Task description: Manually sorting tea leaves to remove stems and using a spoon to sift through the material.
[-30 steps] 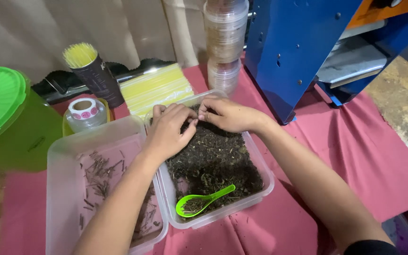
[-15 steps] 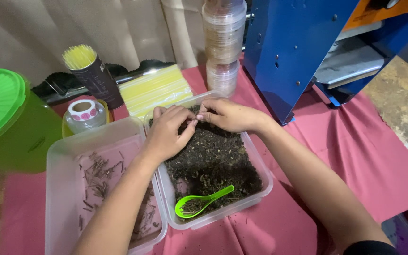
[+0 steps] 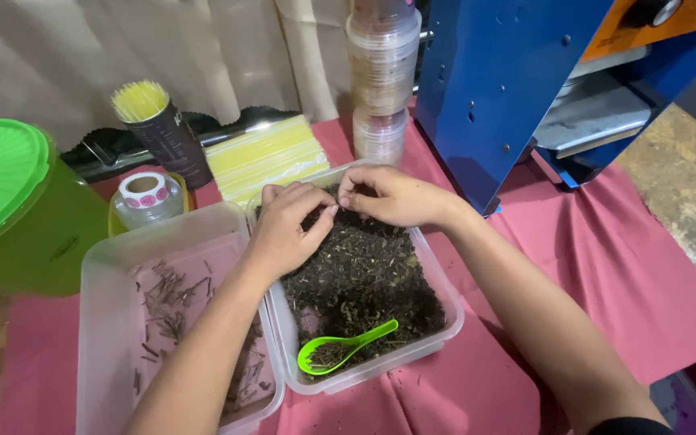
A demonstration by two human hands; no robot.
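This looks like a small drink or tea stall's prep corner — a work table under a wrinkled red cloth (image 3: pixel 606 266), backed by a beige curtain (image 3: pixel 203 48). A blue metal machine (image 3: pixel 501 89) stands on the right, of the kind that seals cups. Beside it rises a stack of clear lidded cups (image 3: pixel 382 72), then a flat pack of yellow straws (image 3: pixel 266 157) and a dark cup full of yellow sticks (image 3: pixel 159 129). Up front sit clear plastic tubs — one of dark loose tea leaves (image 3: pixel 364 282) with a green scoop (image 3: pixel 344 348), one of picked-out stems (image 3: pixel 175 310). A big green lidded container (image 3: pixel 10 201) closes the left.
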